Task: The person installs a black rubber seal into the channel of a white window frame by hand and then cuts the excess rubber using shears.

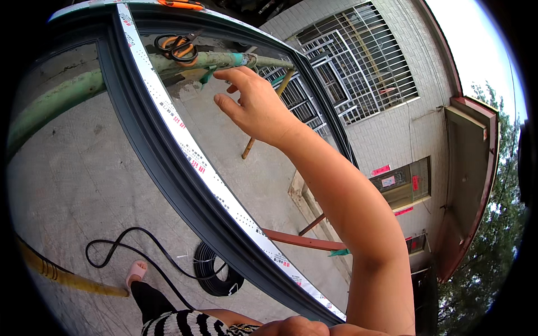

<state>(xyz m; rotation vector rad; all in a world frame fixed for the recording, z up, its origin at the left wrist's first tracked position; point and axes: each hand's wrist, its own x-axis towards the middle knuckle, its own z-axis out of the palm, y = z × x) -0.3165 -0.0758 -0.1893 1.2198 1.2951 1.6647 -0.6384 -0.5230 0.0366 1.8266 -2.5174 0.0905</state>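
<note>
My right hand (pixel 249 103) reaches out over a pane of a large dark window frame (pixel 168 173). Its thumb and index finger are apart, with nothing visible between them. A pair of scissors (pixel 178 49) with black and orange handles lies just beyond its fingertips, not touched. White printed protective film (pixel 193 154) covers the top of the frame's middle bar. What looks like my left hand (pixel 300 326) is at the lower edge, close to my body. It is mostly cut off, and its fingers cannot be read.
An orange-handled cutter (pixel 180 4) rests on the frame's far edge. Green pipe (pixel 59 103) runs beneath the frame. On the floor lies a coil of black cord (pixel 204 280), a loose length looping left near a foot in a pink slipper (pixel 136 271). A barred window (pixel 364 61) is in the building wall.
</note>
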